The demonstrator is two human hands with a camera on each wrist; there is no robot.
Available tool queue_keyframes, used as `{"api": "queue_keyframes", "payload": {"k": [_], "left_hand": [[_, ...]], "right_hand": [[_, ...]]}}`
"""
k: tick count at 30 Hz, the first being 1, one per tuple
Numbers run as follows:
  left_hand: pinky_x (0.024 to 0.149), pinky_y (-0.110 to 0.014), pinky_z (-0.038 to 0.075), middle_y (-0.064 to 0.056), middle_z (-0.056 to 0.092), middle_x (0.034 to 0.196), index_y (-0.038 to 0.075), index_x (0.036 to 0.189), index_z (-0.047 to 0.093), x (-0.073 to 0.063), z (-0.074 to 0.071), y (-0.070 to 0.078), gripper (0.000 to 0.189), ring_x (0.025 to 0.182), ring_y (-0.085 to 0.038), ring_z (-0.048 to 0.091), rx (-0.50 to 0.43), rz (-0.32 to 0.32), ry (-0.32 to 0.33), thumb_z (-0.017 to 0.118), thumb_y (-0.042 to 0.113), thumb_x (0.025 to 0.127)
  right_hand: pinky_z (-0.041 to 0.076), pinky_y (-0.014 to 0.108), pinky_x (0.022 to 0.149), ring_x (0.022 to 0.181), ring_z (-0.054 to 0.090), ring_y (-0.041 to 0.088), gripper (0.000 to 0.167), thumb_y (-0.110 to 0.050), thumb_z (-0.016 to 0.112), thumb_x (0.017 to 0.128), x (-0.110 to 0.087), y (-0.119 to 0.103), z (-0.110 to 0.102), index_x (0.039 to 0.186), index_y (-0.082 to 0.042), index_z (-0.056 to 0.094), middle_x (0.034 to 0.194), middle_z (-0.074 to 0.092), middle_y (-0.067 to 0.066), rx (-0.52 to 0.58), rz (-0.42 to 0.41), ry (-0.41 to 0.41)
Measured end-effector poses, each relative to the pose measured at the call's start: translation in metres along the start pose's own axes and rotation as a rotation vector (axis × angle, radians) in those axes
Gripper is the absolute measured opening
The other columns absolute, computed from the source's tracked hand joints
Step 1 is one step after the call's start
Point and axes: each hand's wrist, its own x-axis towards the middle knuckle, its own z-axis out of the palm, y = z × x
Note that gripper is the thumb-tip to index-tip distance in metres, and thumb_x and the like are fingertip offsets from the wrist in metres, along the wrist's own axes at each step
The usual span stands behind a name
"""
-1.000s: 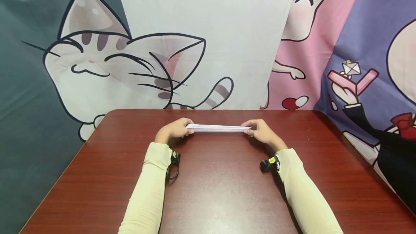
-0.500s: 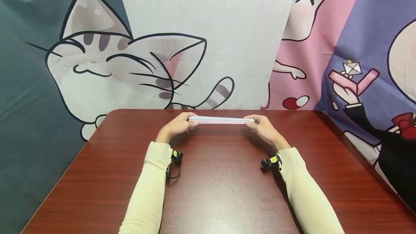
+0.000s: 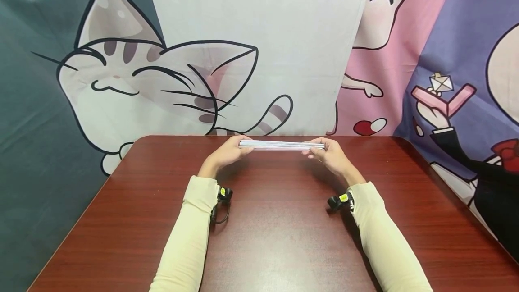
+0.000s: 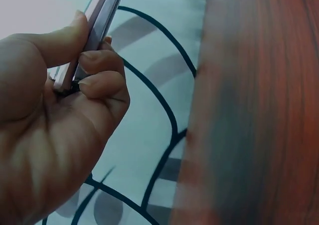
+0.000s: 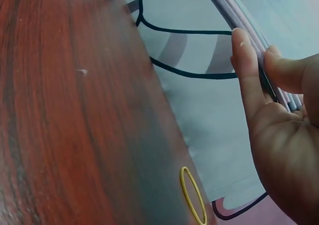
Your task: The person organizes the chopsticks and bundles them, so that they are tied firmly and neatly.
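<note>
While the table (image 3: pixel 279 220) spreads below, a pale layered stack (image 3: pixel 279 146) is held up above its far edge, so lifting looks done, setting down on the table not yet. Above that edge, the left hand (image 3: pixel 228 151) and right hand (image 3: pixel 335 156) each clamp thumb and fingers on opposite ends.

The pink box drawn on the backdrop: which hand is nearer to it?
Right. In the head view, the right hand is lower and left of the pink box; the left hand is farther left, at the opposite end of the white stack.
</note>
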Motion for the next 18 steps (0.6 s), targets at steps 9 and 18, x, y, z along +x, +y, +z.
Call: {"api": "queue_keyframes", "payload": {"k": [9, 18], "left_hand": [[0.089, -0.034, 0.043, -0.022, 0.061, 0.121, -0.008, 0.127, 0.055, 0.002, 0.004, 0.017, 0.034, 0.103, -0.025, 0.055, -0.127, -0.002, 0.176, 0.061, 0.007, 0.096], [0.083, -0.033, 0.045, -0.016, 0.062, 0.102, -0.008, 0.126, 0.055, 0.005, 0.012, 0.031, 0.035, 0.099, -0.034, 0.057, -0.187, 0.007, 0.249, 0.059, 0.013, 0.099]], "right_hand": [[0.054, 0.019, 0.062, 0.078, 0.071, 0.009, 0.035, -0.003, 0.058, 0.098, 0.0, -0.015, 0.003, 0.128, 0.015, 0.054, 0.098, 0.075, 0.014, -0.111, -0.073, -0.027], [0.057, 0.024, 0.07, 0.079, 0.074, 0.013, 0.033, 0.01, 0.056, 0.094, 0.001, -0.023, 0.003, 0.123, 0.025, 0.05, 0.096, 0.075, 0.002, -0.016, -0.236, 0.1]]}}
